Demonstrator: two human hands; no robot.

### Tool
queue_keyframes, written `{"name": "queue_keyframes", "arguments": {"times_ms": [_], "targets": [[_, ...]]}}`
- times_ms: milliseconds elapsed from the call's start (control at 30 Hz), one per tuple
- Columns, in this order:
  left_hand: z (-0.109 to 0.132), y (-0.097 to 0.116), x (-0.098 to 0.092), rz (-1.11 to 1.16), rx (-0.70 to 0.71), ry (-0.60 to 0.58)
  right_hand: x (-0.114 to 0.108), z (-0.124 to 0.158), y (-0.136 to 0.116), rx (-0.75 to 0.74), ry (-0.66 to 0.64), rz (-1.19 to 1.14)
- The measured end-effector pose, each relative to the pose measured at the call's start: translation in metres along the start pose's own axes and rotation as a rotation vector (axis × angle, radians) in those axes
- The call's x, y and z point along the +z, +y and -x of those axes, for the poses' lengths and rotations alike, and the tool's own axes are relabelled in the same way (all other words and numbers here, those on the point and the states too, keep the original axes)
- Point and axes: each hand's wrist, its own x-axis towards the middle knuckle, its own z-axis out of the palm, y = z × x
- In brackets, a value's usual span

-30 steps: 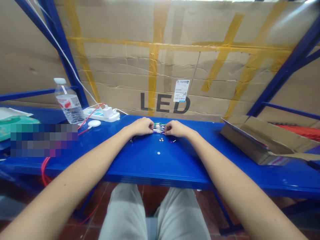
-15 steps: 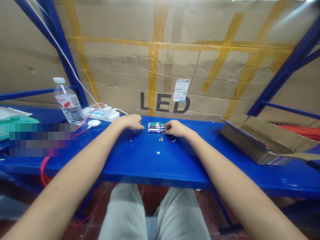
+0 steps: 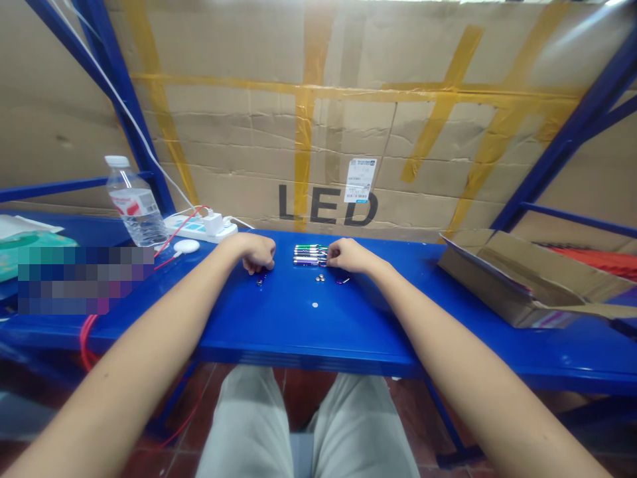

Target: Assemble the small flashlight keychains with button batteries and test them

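On the blue table (image 3: 279, 325) lies a row of slim shiny metal tubes (image 3: 307, 255), green, silver and purple, side by side. My right hand (image 3: 350, 255) is at their right ends, thumb and fingertips pinched together; what is between them is hidden. A dark, curved shiny piece (image 3: 342, 280) lies just below that hand. My left hand (image 3: 259, 253) is curled down over a separate small purple metal tube (image 3: 259, 281), its fingers covering the upper end. Between the hands sit a few small silver discs (image 3: 320, 278) like button cells, and another disc (image 3: 315, 305) lies closer to me.
An open cardboard box (image 3: 517, 285) stands at the right. On the left are a water bottle (image 3: 137, 206), a white power strip (image 3: 199, 227) with cables and a round white puck (image 3: 186, 247). A large taped carton (image 3: 249, 146) rises behind the table.
My left hand has moved slightly left and down onto the separate purple tube, its fingers curling over it. My right hand has stayed at the row's right ends.
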Motion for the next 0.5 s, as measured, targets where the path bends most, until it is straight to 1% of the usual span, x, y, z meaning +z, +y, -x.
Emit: {"name": "queue_keyframes", "arguments": {"times_ms": [67,133,167,233,300,400,500], "targets": [[0.001,0.008,0.002,-0.092,0.039,-0.014,0.001,-0.001,0.002,-0.001,0.011,0.005],[0.004,0.020,0.006,-0.156,0.077,-0.037,0.001,-0.002,0.003,-0.001,0.021,0.009],[0.005,0.027,0.009,-0.173,0.111,-0.029,0.002,-0.002,0.003,-0.002,0.026,0.010],[0.008,0.041,0.016,-0.185,0.181,0.008,0.001,-0.002,0.004,-0.004,0.036,0.013],[0.010,0.052,0.024,-0.204,0.223,0.069,0.001,-0.001,0.003,-0.009,0.046,0.020],[0.008,0.058,0.031,-0.214,0.266,0.135,-0.001,-0.001,0.001,-0.018,0.060,0.023],[0.003,0.057,0.033,-0.201,0.320,0.193,-0.002,-0.001,0.001,-0.031,0.083,0.012]]}}
